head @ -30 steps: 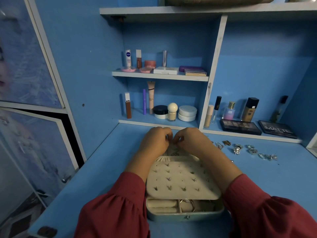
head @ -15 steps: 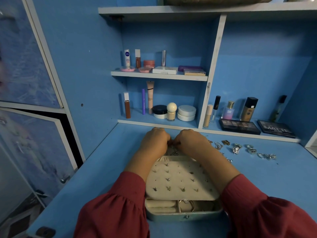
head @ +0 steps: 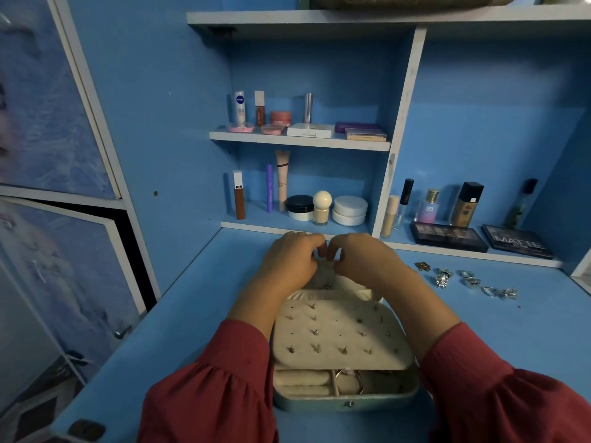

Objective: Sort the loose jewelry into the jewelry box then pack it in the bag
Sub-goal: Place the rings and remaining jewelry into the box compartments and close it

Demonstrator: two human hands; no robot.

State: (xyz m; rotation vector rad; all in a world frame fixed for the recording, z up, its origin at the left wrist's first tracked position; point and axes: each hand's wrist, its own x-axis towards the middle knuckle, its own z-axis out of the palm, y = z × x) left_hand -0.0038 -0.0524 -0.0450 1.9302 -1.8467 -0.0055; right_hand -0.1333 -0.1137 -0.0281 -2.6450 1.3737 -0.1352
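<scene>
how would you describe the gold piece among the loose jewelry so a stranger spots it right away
Start at the blue desk, on its right side below the two dark eyeshadow palettes. A short row of loose jewelry lies there. The gold piece is at its left end, nearest the right hand; the others are silver.

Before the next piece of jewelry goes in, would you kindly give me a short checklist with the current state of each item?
1. Jewelry box open: ok.
2. Stud panel has free holes: ok.
3. Left hand and right hand free for the next piece: not ok, both pinch something small at the box's far end.
4. What they pinch: cannot tell.
5. Loose rings on the desk, right of the box: not ok, unsorted.
</scene>
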